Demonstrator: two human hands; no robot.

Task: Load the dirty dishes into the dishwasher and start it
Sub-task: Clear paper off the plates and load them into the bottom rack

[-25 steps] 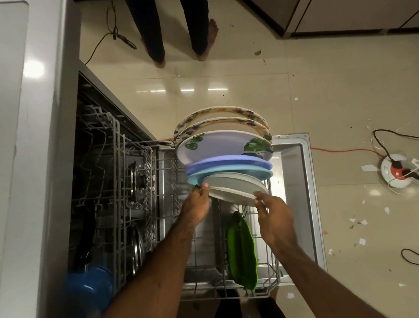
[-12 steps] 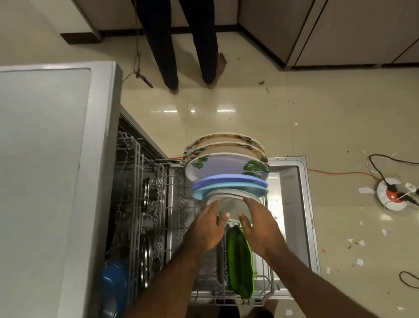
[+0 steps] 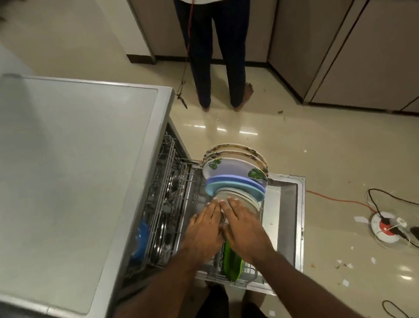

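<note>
Item 1, pale plate [image 3: 242,198]: we log it standing on edge in the lower rack [image 3: 251,276], nearest member of the row and leaning back against the plates behind it. It lies straight ahead of both hands, at their fingertips. Its face looks toward us; its rim runs left to right across the rack.

Item 2, left hand [image 3: 206,228]: fingers fairly straight and laid together, touching the left part of the near face. Thumb hidden, so we cannot tell whether it hooks the rim.

Item 3, right hand [image 3: 242,227]: same pose, just beside the left, fingers flat on the plate's middle and right. Neither hand is nearer; both forearms reach in from below, converging on the plate.

Item 4, our judgement: the plate is being pressed down and back into its slot, so the coming move turns on pushing along the row, away from us.

Item 5, row behind: 2 blue plates [image 3: 238,185], 1 leaf-print plate [image 3: 228,166], 2 floral-rim plates [image 3: 232,149], all on edge, touching or nearly so.

Item 6, green dish [image 3: 232,264]: on edge, near end of the rack, below the wrists.

Item 7, dishwasher door [image 3: 292,200]: lowered flat under the rack.

Item 8, upper rack [image 3: 169,191]: left, partly inside the machine.
</note>
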